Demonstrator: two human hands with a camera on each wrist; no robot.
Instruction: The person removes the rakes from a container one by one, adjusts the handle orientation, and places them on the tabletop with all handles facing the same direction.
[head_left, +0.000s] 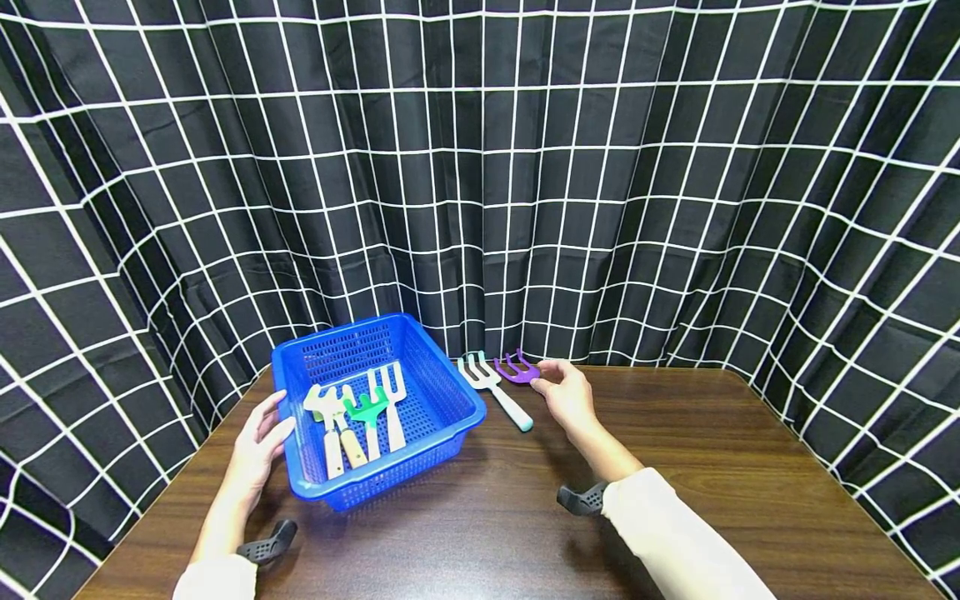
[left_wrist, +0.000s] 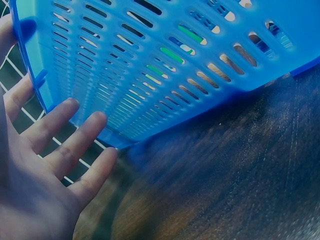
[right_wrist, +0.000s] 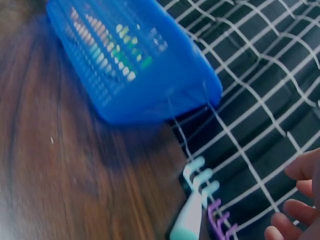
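Note:
A blue plastic basket (head_left: 435,454) with slotted walls sits tilted toward me on the left. My left hand (head_left: 255,450) touches its left rim with thumb and index finger, the other fingers spread loosely along the wall in the left wrist view. Inside lie small garden hand tools: a green hand rake (head_left: 367,410), a white hand fork (head_left: 394,400) and pale yellow-green ones (head_left: 322,404). A pale mint hand fork (head_left: 510,408) lies right of the basket. My right hand (head_left: 572,400) is at a purple hand rake (head_left: 517,369), its handle hidden; in the right wrist view the fingers appear apart from it.
The brown wooden table (head_left: 675,442) extends to the right and front. A black curtain with white grid lines (head_left: 570,208) hangs close behind the table's back edge and along both sides. Each wrist wears a black band (head_left: 583,498).

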